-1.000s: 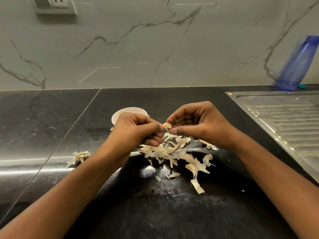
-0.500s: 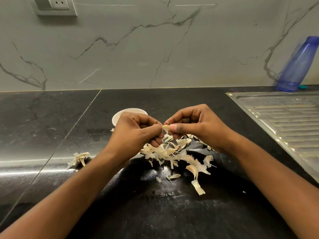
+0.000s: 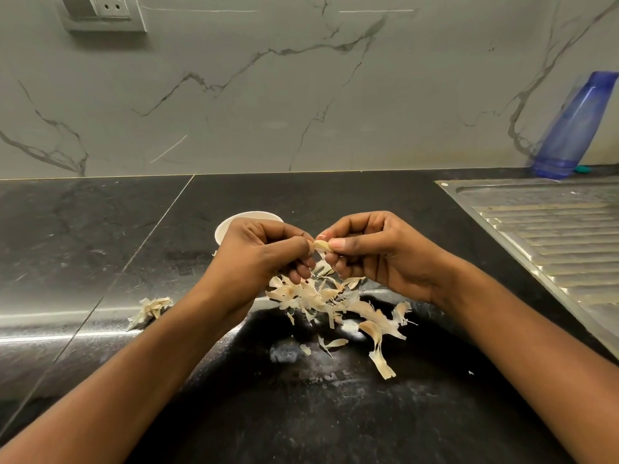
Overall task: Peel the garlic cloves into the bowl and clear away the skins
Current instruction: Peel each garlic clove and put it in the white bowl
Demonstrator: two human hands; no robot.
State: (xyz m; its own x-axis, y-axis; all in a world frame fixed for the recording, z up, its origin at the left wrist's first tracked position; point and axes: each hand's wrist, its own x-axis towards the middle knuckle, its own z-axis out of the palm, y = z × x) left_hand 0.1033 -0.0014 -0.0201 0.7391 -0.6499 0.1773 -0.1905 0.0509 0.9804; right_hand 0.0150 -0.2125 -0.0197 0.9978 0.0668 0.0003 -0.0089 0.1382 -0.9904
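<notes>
Garlic clove (image 3: 321,245) is held between both hands, above the table (image 3: 335,423), just in front of the white bowl (image 3: 234,222) and over the skin pile (image 3: 321,298).

Left hand (image 3: 261,259): grip closed, fingers curled, pinching the clove's left end. Right hand (image 3: 375,252): thumb and forefinger pinched on the other end.

Clove is light, firm, and probably slick once bare. Its skin is papery and tears easily, so it is best caught at a loose tip.

A second ago the left fingers sat just short of the clove. Now both hands meet on it. Pile and bowl are unmoved.
</notes>
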